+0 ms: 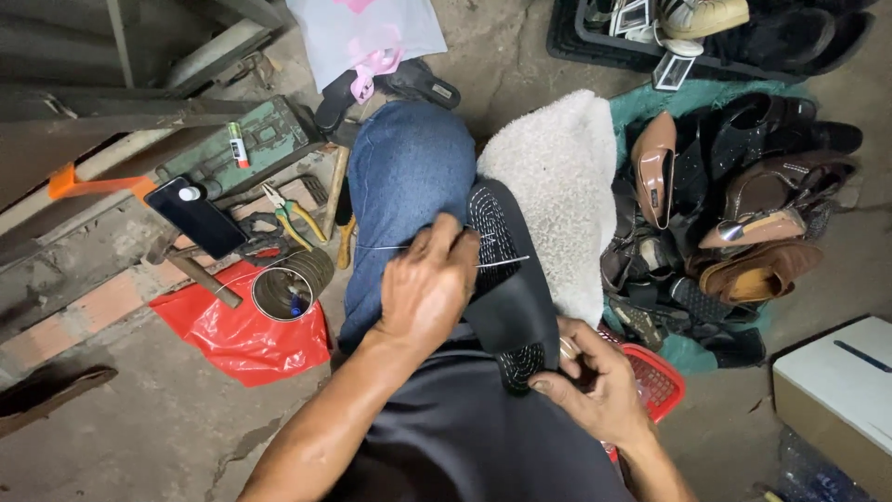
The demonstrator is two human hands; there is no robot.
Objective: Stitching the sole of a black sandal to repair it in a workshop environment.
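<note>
Left hand [426, 284]: centre of frame, fingers closed on a thin needle [502, 263]; thread [381, 247] stretched leftwards
Right hand [595, 376]: lower right, gripping near end of black sole [506, 279]
Black sole: centre, across denim knee [404, 186], pale stitching along edge
Left side: pliers [295, 216]; tin can [283, 293]; phone [195, 216]
Upper right: heap of shoes [734, 200]

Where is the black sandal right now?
In the head view, centre: the black sandal lies across the person's lap, between the left hand and right hand.
</note>
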